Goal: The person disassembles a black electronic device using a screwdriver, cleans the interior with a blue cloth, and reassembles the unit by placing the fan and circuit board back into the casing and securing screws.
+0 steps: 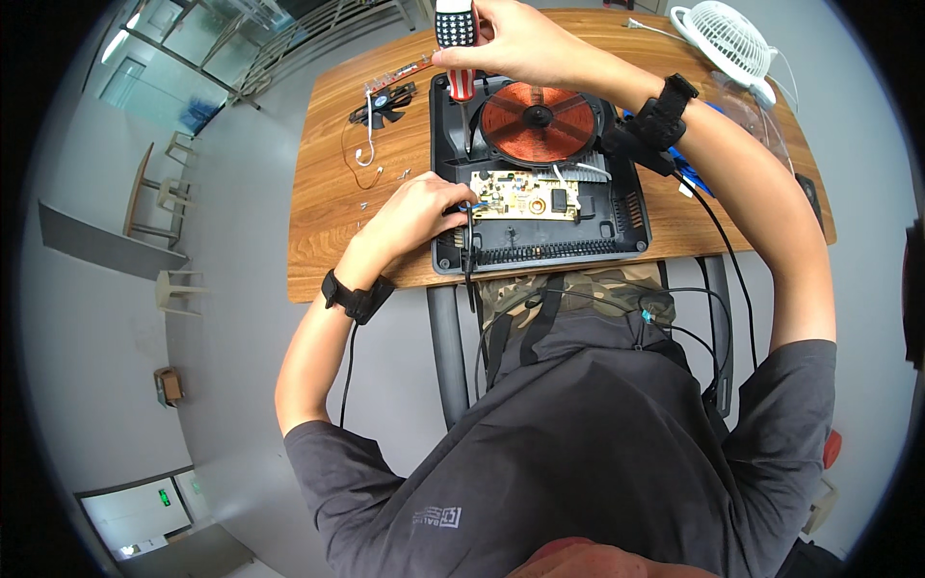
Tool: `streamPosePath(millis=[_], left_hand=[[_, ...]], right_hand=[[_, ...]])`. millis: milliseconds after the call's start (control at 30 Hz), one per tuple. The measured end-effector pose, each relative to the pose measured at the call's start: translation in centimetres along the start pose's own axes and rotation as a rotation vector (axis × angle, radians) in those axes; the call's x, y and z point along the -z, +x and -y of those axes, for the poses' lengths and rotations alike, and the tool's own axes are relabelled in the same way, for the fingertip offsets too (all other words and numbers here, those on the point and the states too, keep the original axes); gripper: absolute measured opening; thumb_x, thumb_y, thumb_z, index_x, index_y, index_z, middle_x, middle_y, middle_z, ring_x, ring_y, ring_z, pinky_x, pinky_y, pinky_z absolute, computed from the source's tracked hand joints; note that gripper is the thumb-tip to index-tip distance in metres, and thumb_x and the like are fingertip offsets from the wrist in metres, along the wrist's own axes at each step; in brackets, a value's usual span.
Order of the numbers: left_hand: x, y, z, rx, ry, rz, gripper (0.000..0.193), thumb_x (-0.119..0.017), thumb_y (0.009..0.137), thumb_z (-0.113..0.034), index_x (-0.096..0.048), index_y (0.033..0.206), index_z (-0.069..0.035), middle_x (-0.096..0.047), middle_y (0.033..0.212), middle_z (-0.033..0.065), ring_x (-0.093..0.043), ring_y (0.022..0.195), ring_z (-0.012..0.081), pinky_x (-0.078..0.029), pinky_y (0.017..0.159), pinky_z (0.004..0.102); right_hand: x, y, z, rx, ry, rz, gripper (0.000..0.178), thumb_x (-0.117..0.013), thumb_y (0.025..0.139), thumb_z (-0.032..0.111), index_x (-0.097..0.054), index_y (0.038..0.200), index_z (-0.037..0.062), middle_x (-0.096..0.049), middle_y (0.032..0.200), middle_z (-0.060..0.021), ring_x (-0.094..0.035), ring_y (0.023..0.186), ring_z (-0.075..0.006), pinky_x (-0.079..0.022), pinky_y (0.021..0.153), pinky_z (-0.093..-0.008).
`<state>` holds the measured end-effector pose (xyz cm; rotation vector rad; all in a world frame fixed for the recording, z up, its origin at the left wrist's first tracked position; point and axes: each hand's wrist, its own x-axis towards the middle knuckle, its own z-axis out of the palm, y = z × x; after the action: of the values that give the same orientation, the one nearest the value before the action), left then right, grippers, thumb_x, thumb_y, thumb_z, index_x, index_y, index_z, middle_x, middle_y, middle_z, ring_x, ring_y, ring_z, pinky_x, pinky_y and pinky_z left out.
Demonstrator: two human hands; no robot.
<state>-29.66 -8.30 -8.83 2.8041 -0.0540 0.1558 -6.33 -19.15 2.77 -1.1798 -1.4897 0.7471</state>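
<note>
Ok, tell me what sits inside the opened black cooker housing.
Inside the black housing: a copper coil at the far end and a tan circuit board nearer. The left hand covers the board's left edge; under the coil is hidden.

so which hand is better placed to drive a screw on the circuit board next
Right, probably: the right hand already grips the screwdriver. The left hand rests at the circuit board, steadying it.
</note>
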Motion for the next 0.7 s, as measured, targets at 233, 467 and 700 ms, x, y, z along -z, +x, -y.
streamPosePath(millis=[233,467,700], left_hand=[[-0.1,0.3,0.0,-0.041,-0.103,0.021,0.024,-0.077,0.081,-0.013,-0.071,0.102,-0.003,-0.073,0.094,0.0138,-0.066,0.088,0.0346,-0.051,0.084,0.0425],[0.0,0.9,0.3,-0.075,-0.115,0.081,0.023,-0.076,0.08,-0.009,-0.07,0.1,-0.001,-0.071,0.093,0.0159,-0.067,0.089,0.0353,-0.051,0.084,0.0429],[-0.1,1.1,0.4,-0.029,-0.157,0.072,0.022,-0.077,0.08,-0.006,-0.071,0.101,-0.004,-0.073,0.092,0.0154,-0.067,0.087,0.0358,-0.053,0.082,0.0438]], right_hand=[[-0.3,0.1,-0.2,-0.009,0.116,0.021,0.017,-0.068,0.098,0.013,-0.058,0.101,0.0,-0.068,0.08,-0.0061,-0.068,0.072,-0.0136,-0.055,0.066,-0.0283],[-0.4,0.1,-0.9,-0.021,0.084,0.02,0.015,-0.069,0.096,0.01,-0.06,0.101,-0.0009,-0.068,0.079,-0.0069,-0.068,0.07,-0.0142,-0.056,0.065,-0.0296],[-0.4,-0.4,0.0,-0.014,0.048,0.057,0.014,-0.068,0.097,0.012,-0.061,0.097,-0.001,-0.068,0.076,-0.0064,-0.068,0.071,-0.0144,-0.056,0.066,-0.0292]])
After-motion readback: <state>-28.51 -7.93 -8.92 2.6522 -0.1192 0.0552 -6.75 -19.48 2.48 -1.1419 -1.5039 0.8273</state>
